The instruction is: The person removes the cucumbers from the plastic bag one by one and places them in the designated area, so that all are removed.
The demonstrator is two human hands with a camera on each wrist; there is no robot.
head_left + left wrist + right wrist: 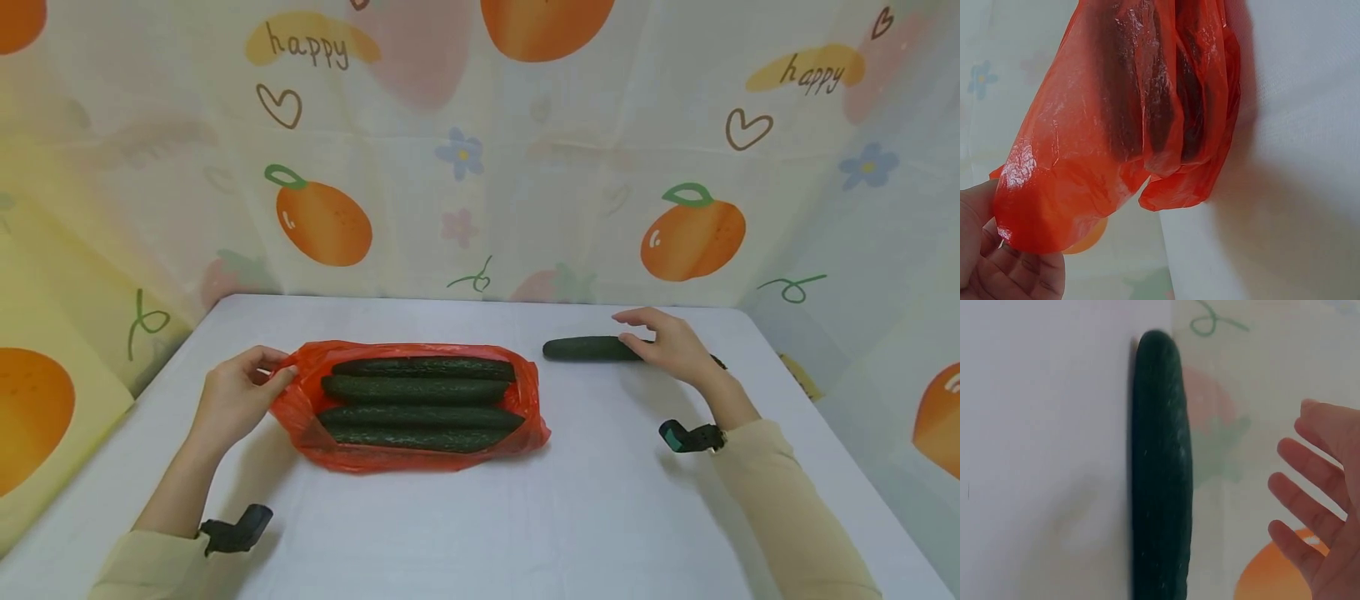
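A red plastic bag (309,446) lies spread on the white table with several dark green cucumbers (420,390) side by side in its opening. My left hand (236,392) pinches the bag's left edge between thumb and fingers. In the left wrist view, the stretched bag (1054,169) shows the cucumbers dimly through it. To the right of the bag, a single cucumber (588,348) lies on the table. Above it hovers my right hand (671,346), fingers spread apart. The right wrist view shows a gap between this hand (1329,494) and the cucumber (1160,469).
The white table (420,533) ends at a fruit-patterned cloth (480,225) at the back, with more cloth at both sides. Wrist cameras (236,529) sit on both wrists.
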